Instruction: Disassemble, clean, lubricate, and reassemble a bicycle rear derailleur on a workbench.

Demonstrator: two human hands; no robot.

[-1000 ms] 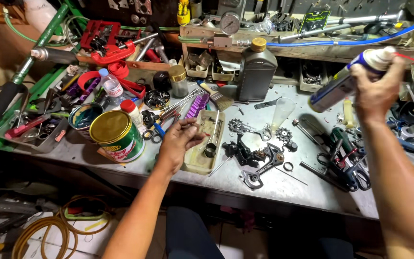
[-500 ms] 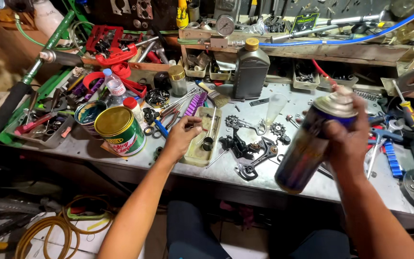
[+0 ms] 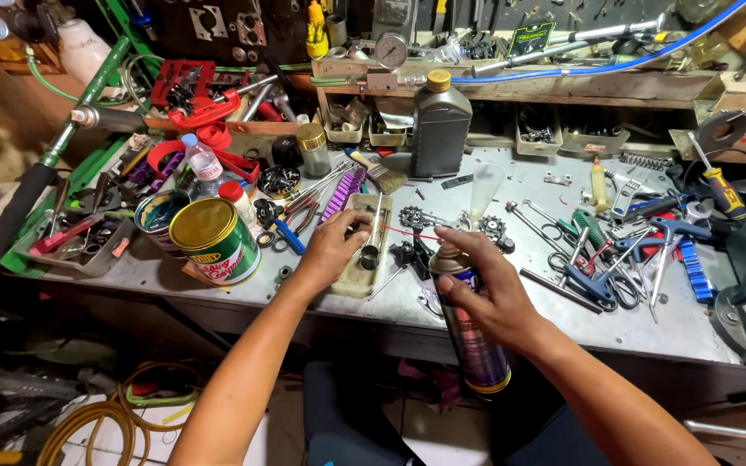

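Note:
My right hand grips a purple and blue spray can, held tilted over the bench's front edge, its thin red straw pointing left. My left hand rests on the rim of a small beige tray and pinches something small at the tip of the straw. A short black cylinder stands in the tray. Dark bicycle derailleur parts and small sprockets lie just behind the can.
A green tin with a gold lid stands left of the tray. A grey oil bottle, a clear funnel, a brush, pliers, blue hex keys and a screwdriver crowd the metal bench.
My right hand has brought the spray can down from the upper right to the tray, with the straw now by my left hand's fingers. My left hand has stayed at the tray.

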